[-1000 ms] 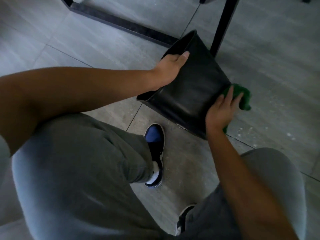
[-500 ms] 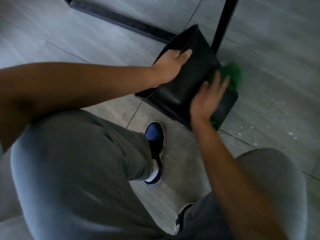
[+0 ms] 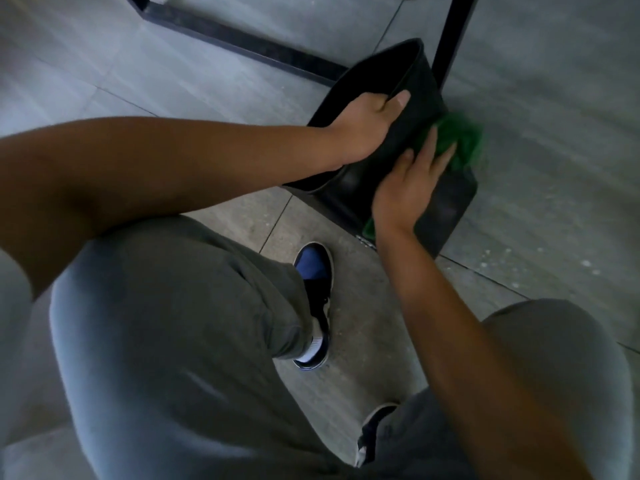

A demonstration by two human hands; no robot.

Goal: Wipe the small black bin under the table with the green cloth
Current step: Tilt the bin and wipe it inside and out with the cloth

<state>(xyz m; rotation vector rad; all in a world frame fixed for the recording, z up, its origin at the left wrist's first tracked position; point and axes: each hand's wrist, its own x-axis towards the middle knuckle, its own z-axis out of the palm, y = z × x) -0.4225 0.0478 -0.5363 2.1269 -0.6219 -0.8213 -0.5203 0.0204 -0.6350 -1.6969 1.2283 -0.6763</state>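
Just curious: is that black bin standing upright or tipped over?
Tipped: the black bin leans, its open mouth angled sideways, with the left hand gripping its rim.

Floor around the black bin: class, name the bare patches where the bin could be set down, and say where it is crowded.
Bare tile lies right of the black bin, beyond the table leg. More bare floor lies left of the bin, on the near side of the frame bar. Crowded: below the bin, around the shoe, knees and both arms.
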